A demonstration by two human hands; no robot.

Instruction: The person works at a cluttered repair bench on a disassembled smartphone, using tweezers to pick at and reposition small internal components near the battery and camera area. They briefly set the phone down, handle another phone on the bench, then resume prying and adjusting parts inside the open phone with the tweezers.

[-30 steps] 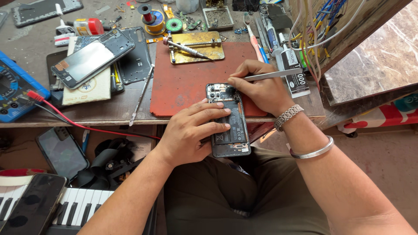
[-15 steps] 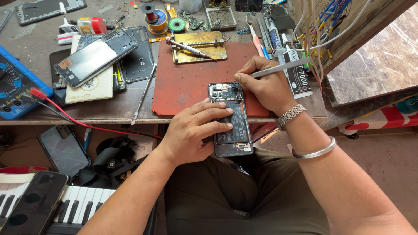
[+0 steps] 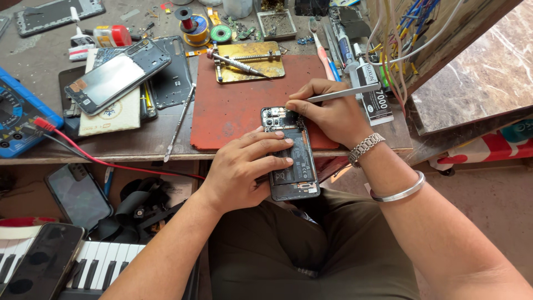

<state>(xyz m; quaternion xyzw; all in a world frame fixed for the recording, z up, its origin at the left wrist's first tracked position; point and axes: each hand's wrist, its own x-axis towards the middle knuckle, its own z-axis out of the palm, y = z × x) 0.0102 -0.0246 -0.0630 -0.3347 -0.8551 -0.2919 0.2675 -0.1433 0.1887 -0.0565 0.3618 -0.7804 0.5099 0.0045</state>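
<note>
An opened black smartphone (image 3: 291, 172) with its back cover off lies half on a red work mat (image 3: 233, 105), its lower end hanging over the bench edge above my lap. My left hand (image 3: 244, 166) grips the phone's left side, fingers across its battery. My right hand (image 3: 327, 114) holds metal tweezers (image 3: 344, 93) like a pen, tip down at the phone's top near the camera module. A metal watch and a steel bangle sit on my right wrist.
A brass board holder (image 3: 250, 60) with a probe lies at the mat's far edge. Left of the mat are a metal spudger (image 3: 179, 122), a phone (image 3: 116, 78) on stacked parts, and a blue multimeter (image 3: 19, 116) with a red lead. Tubes and wires crowd the right. Below are phones and a keyboard (image 3: 94, 261).
The view has shifted slightly. My right hand has tilted the tweezers a little at the phone's top end; my left hand keeps its grip on the phone.
</note>
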